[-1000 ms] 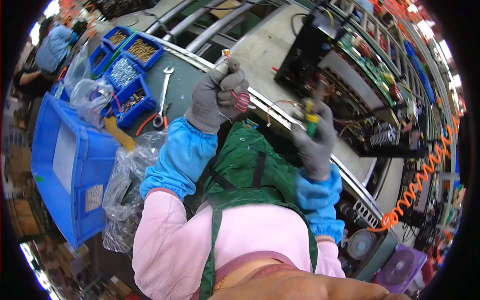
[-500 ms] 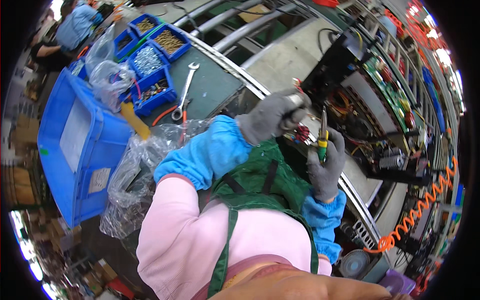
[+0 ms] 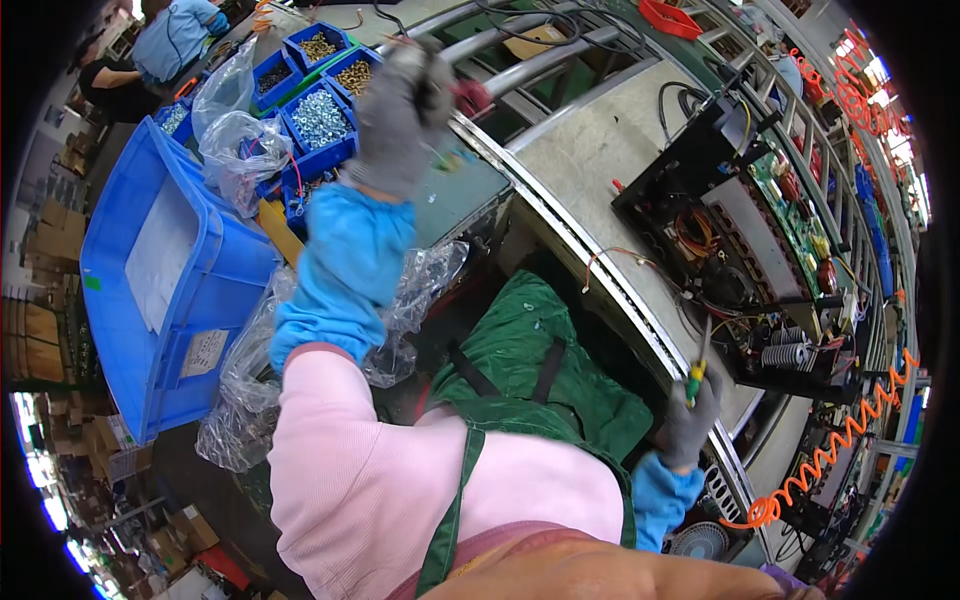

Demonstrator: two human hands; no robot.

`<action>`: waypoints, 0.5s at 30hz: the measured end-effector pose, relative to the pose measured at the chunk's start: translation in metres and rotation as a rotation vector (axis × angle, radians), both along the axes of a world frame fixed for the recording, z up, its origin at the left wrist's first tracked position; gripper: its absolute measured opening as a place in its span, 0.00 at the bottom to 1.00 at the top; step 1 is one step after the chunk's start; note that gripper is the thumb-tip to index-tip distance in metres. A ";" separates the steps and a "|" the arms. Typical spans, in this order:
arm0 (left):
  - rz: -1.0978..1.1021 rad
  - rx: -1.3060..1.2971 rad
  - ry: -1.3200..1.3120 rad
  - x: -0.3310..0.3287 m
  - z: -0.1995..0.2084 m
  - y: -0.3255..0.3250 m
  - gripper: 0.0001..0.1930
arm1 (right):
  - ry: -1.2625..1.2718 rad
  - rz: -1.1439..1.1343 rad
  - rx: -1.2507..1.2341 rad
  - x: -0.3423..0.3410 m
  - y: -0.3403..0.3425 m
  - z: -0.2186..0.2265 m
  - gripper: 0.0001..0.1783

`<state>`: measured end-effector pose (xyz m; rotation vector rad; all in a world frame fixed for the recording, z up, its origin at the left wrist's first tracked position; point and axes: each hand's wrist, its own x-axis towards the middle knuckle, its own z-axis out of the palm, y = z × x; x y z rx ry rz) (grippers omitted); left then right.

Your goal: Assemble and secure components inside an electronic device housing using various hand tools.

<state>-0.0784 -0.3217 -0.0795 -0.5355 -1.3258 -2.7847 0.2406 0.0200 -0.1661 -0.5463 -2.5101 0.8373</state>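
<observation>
My left hand (image 3: 395, 125), in a grey glove and smeared by motion, is raised beside the blue parts bins. Its fingers look closed around a wired part, whose dark red, coil-like piece (image 3: 470, 98) sticks out to the right. Lower right, my gloved right hand (image 3: 690, 425) grips a screwdriver (image 3: 694, 380) with a green and yellow handle, its metal shaft pointing up. That hand is near the bench edge, below an open black chassis (image 3: 655, 190) with wiring and boards. One loose wire (image 3: 625, 250) trails from the chassis over the pale surface.
Blue bins hold silver fasteners (image 3: 320, 120) and brass-coloured ones (image 3: 354, 78). A large blue tub (image 3: 150, 300) stands at left beside clear plastic (image 3: 240, 420). An orange coiled hose (image 3: 830, 445) hangs at right. A co-worker in blue (image 3: 175, 40) is far left.
My left hand has swung up and left with the wired part, away from the chassis, and my arm now covers the wrench. My right hand has moved down and right with the screwdriver.
</observation>
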 end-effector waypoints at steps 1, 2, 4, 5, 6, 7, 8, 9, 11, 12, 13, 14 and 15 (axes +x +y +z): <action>0.141 -0.094 0.077 -0.017 0.002 -0.017 0.10 | -0.041 -0.045 0.041 0.019 0.008 -0.002 0.11; 0.281 -0.112 0.093 -0.029 0.020 -0.027 0.11 | -0.072 -0.120 0.018 0.040 0.012 0.001 0.10; 0.390 -0.123 0.214 -0.063 0.040 -0.072 0.12 | -0.169 -0.234 0.050 0.081 0.022 -0.005 0.10; 0.377 -0.122 0.332 -0.074 0.059 -0.117 0.12 | -0.222 -0.252 0.099 0.099 0.028 -0.011 0.10; 0.463 -0.171 0.288 -0.084 0.068 -0.140 0.12 | -0.265 -0.300 0.077 0.118 0.030 -0.018 0.10; 0.550 -0.223 0.245 -0.091 0.081 -0.161 0.11 | -0.308 -0.344 0.053 0.136 0.032 -0.025 0.10; 0.555 -0.228 0.246 -0.099 0.089 -0.184 0.11 | -0.279 -0.342 0.094 0.152 0.033 -0.036 0.10; 0.570 -0.167 0.218 -0.108 0.092 -0.205 0.11 | -0.253 -0.345 0.138 0.167 0.031 -0.044 0.10; 0.577 -0.114 0.190 -0.123 0.102 -0.231 0.10 | -0.317 -0.407 0.090 0.192 0.024 -0.054 0.10; 0.575 -0.049 0.155 -0.130 0.104 -0.241 0.10 | -0.387 -0.421 0.132 0.207 0.022 -0.063 0.10; 0.570 0.017 0.123 -0.137 0.104 -0.251 0.09 | -0.454 -0.438 0.175 0.215 0.018 -0.066 0.10; 0.563 0.018 0.121 -0.147 0.103 -0.261 0.09 | -0.457 -0.446 0.175 0.223 0.012 -0.067 0.10; 0.619 0.001 0.103 -0.155 0.101 -0.275 0.09 | -0.591 -0.509 0.139 0.224 0.002 -0.065 0.10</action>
